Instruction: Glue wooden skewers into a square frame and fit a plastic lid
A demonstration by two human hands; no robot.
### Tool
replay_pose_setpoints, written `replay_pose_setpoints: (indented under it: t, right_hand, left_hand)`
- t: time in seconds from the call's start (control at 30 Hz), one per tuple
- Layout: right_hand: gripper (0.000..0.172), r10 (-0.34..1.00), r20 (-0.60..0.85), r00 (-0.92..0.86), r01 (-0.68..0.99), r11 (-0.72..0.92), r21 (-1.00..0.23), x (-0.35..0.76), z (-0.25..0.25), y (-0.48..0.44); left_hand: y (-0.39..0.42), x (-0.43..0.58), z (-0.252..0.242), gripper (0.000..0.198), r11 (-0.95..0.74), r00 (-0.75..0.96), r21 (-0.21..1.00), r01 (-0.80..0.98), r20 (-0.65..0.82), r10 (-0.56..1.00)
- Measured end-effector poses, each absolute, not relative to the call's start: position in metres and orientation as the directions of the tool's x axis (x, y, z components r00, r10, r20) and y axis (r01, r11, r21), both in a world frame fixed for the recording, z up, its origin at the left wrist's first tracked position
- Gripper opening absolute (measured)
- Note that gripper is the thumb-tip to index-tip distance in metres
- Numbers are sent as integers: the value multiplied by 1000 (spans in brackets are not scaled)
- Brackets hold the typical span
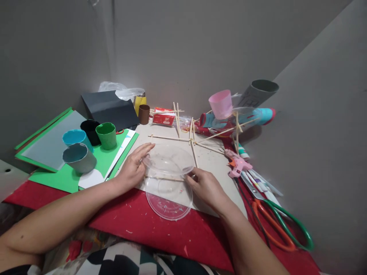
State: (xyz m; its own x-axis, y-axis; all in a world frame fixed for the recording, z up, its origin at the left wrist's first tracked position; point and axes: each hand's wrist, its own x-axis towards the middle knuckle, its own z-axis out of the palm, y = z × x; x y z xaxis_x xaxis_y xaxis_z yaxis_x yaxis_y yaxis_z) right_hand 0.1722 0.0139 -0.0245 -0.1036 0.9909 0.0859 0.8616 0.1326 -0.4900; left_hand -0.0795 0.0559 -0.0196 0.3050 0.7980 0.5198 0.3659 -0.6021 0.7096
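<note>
Between my two hands a clear round plastic lid or shallow dish point(169, 158) is held tilted above the pale board. My left hand point(134, 166) grips its left edge, with the fingers along the rim. On the right side my right hand point(205, 185) pinches the rim between thumb and fingers. Just below lies a second clear round lid point(169, 208), partly on the board point(220, 185) and partly over the red cloth point(129, 217). A frame of thin wooden sticks point(172, 138) stands on the board behind the held piece.
Paper cups in blue point(75, 138), grey point(79, 158), black and green point(106, 136) stand at the left on green sheets. A brown cup point(143, 114) and red box point(163, 117) are behind. To the right are a pink cup point(221, 105), glue gun point(238, 163) and scissors point(275, 225).
</note>
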Motion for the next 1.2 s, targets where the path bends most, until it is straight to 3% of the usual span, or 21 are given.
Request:
replay_pose_setpoints:
  t: [0.2,0.37,0.6,0.83,0.97,1.07,1.13,1.2]
  right_hand:
    - [29,988,74,-137,785,154,-600,172,-25,17]
    - [36,991,96,-90,747,131,-652,177,-11,16]
    - [45,978,-11,206,544,-124,-830,186,0,20]
    - [45,957,26,290,495,-126,-860,190,-8,25]
    - [46,953,39,300,470,-113,-875,190,-9,26]
    - [47,953,48,300,455,-99,-885,187,-11,26]
    - [48,956,57,288,444,-81,-892,182,-12,23]
    - [48,964,78,253,437,-41,-899,176,-13,19]
  left_hand:
    - [60,-80,-22,38,-554,271,739,384,484,832]
    - [69,-83,-27,39,-437,121,818,374,424,898]
    - [76,-86,-25,64,-220,-56,892,394,262,963]
    - [74,-85,-18,88,-105,-65,875,472,154,986]
    - [67,-83,-11,84,-181,-80,855,485,250,965]
    - [61,-78,-7,80,-247,-60,902,353,285,957]
    - [55,-74,-6,75,-172,28,974,147,170,985]
    - [48,-70,-6,69,18,180,998,-60,-7,984]
